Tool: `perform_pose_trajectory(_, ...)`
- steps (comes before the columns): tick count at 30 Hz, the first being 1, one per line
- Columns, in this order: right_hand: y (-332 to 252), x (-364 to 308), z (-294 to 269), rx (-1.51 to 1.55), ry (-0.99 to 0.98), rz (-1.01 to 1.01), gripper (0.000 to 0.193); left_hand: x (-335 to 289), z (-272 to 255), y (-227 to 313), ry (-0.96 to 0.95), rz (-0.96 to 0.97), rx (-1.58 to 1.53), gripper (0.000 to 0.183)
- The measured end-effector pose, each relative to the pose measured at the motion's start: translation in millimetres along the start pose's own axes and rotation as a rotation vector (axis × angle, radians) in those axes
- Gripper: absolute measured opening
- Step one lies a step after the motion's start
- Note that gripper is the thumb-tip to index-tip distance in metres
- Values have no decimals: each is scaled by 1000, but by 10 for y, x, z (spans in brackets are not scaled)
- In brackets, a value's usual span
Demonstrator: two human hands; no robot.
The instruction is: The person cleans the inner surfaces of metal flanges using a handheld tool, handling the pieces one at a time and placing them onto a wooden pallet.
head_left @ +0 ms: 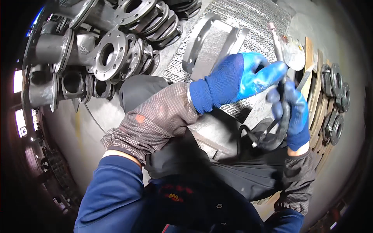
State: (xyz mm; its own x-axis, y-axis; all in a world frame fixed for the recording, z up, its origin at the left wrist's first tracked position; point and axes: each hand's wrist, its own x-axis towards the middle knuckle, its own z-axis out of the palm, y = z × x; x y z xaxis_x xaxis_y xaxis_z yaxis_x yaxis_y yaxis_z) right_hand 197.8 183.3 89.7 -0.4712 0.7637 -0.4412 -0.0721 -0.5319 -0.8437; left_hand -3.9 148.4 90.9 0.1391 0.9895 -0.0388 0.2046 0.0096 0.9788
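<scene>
While both hands work close together at the right of the view, the left hand [248, 77] in a blue glove reaches across from the left, its fingers curled and pressed together around the top of a black hose [285, 116]. Its thumb side points toward a thin metal tool [276, 40] that rises above the glove; whether the fingers grip that tool too I cannot tell. The right hand [293, 112], also gloved in blue, sits just below and to the right, fingers wrapped shut on the same hose, which bends down under it into a dark loop [268, 138] with thin black wires beside it.

Both forearms wear mesh sleeve covers [155, 120] over a blue jacket [112, 190]. A dark apron [233, 171] lies beneath the hands.

Behind the left hand a grey metal casting [211, 44] lies on a sheet of quilted silver matting [248, 15]. At upper left stands a heap of grey flanged pipe fittings [108, 54], their round bolt-holed faces turned toward the camera. At the right edge, more small fittings [334, 85] rest on wooden slats [316, 105], near the right hand but apart from it. A pale rounded metal piece [293, 52] sits just above the hands
</scene>
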Motion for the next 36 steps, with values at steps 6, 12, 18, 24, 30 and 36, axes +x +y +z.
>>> perform_pose_trajectory(6, 104, -100, 19, 184, -445, 150, 41, -23, 129, 6, -253, -123, -493, 46)
perform_pose_trajectory(12, 43, 5, 254, -385, -212, 23, 31, 50, 219, -221, -60, -130, -704, 47)
perform_pose_trajectory(18, 162, 310, 166, -905, 133, -497, 16, 255, 321, -132, 278, 14, -766, 39)
perform_pose_trajectory(24, -57, 952, -37, -819, 277, -108, 23, 239, -932, -195, 589, 336, -77, 25)
perform_pose_trajectory(30, 272, 1825, -505, -1247, 455, -703, 27, 334, -1201, -1230, 346, 49, -222, 48)
perform_pose_trajectory(36, 417, 1352, 188, -790, 270, -316, 38, 135, -908, -736, 197, -175, -702, 44)
